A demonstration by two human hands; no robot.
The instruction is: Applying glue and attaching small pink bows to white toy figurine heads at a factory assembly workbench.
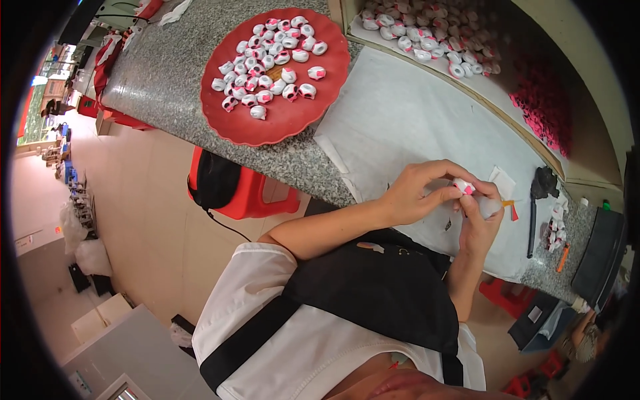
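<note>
A small white piece with pink patches point(465, 187) is pinched between the fingertips of both my hands, above the paper-covered bench. My left hand point(421, 190) is closed on its left side with thumb and forefinger. My right hand point(477, 223) meets it from the right and also holds a small translucent squeeze bottle point(492, 207) with a thin yellow nozzle pointing right. The bottle is partly hidden by my fingers. White paper point(407, 120) lies beneath my hands, with a folded white scrap point(501, 180) beside them.
At the upper left, a red scalloped plate point(303, 120) holds many similar pieces. A shelf box point(460, 90) at the back holds white rings and pink bits point(543, 110). To the right lie a dark stick point(531, 227), an orange pen-like tool point(563, 257) and a black case point(600, 257).
</note>
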